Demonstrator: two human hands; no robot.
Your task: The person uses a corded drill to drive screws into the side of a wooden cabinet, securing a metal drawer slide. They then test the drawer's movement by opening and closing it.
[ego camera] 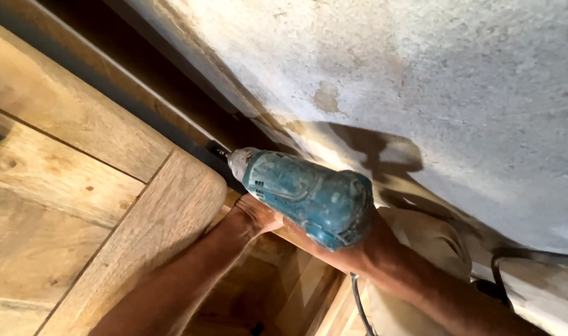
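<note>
Drill: my right hand [358,239] is wrapped tight round the teal drill [309,196], bit at the wooden panel [78,186] edge.
Left hand [256,214]: under the drill; grip unclear.
Risk: I think the bit may slip; the cord [358,305] could snag.

Drill [309,196] lies right of the wooden panel [78,186], below the concrete surface [420,81]; cord [360,308] hangs beneath it.

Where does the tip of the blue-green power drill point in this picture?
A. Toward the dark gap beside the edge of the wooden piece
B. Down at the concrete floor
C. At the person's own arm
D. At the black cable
A: the drill has its dark tip in the dark gap along the edge of the wooden piece, away from the black cable.
</note>
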